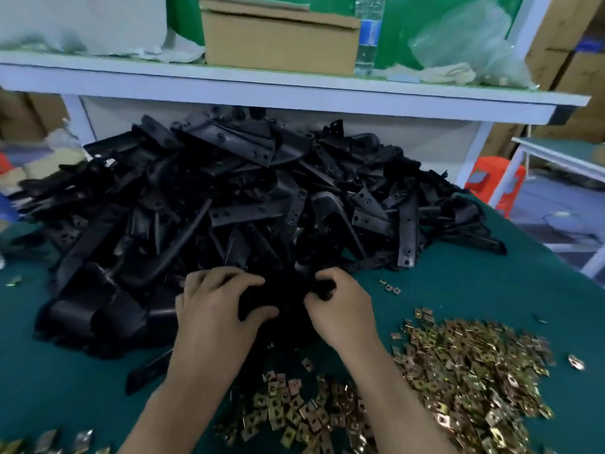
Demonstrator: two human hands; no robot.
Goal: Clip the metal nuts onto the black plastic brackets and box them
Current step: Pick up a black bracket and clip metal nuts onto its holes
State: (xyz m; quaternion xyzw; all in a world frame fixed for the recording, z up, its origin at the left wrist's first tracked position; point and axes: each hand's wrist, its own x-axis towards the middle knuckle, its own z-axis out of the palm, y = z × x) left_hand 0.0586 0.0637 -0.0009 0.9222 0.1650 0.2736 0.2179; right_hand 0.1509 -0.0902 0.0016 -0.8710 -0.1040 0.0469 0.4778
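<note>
Two grips on one bracket (281, 298) mid-frame: left hand (216, 306) and right hand (340, 306) clamp its ends, length running left-right. Heap (248, 198) crowds behind, nuts (458, 365) lower right, green cloth (49, 371) lower left.

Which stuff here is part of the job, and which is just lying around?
Job: bracket gripped by left hand and right hand; bracket pile; metal nuts; cardboard box on shelf, possibly for packing.
Lying about: water bottle, plastic bag, pale cloths, orange stool.
</note>
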